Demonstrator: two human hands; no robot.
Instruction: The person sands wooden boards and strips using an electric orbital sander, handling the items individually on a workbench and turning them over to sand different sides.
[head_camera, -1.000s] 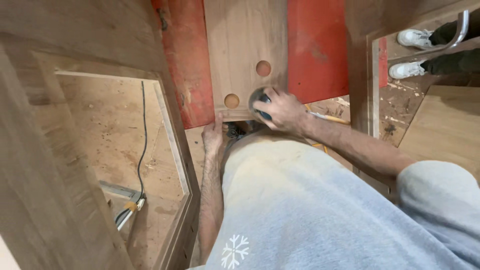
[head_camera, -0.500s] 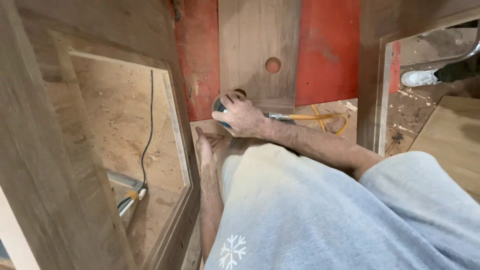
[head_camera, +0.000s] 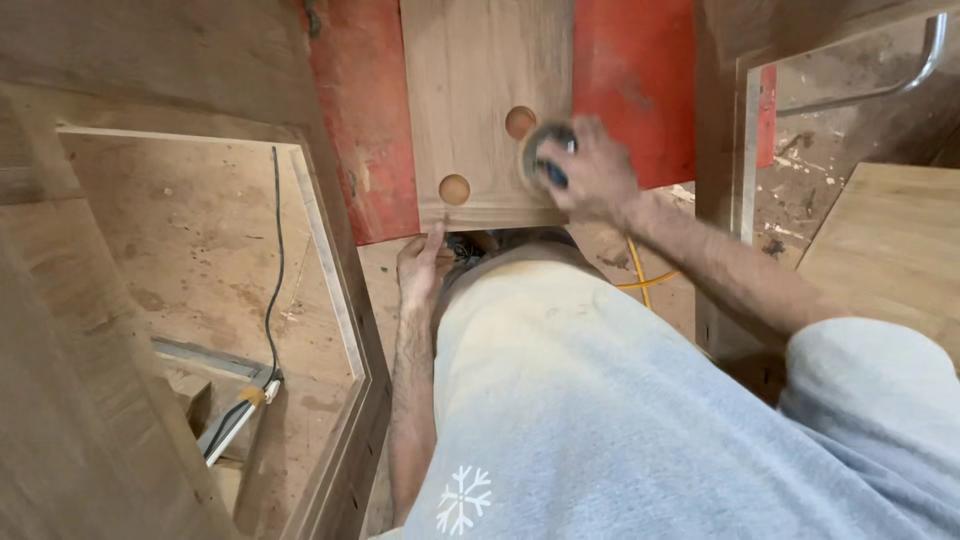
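On red bench, right hand (head_camera: 590, 175) presses round sander (head_camera: 548, 160) onto wooden board (head_camera: 480, 90).

Warm browns set against red and pale grey

A tan wooden board (head_camera: 480, 80) with two lighter round holes is laid over a red surface (head_camera: 630, 80). A dark blue-grey tool (head_camera: 548, 160) is gripped. A grey sweatshirt (head_camera: 620, 420) is marked with a white snowflake; a yellow hose (head_camera: 640, 282) and a black cable (head_camera: 275, 260) are seen.
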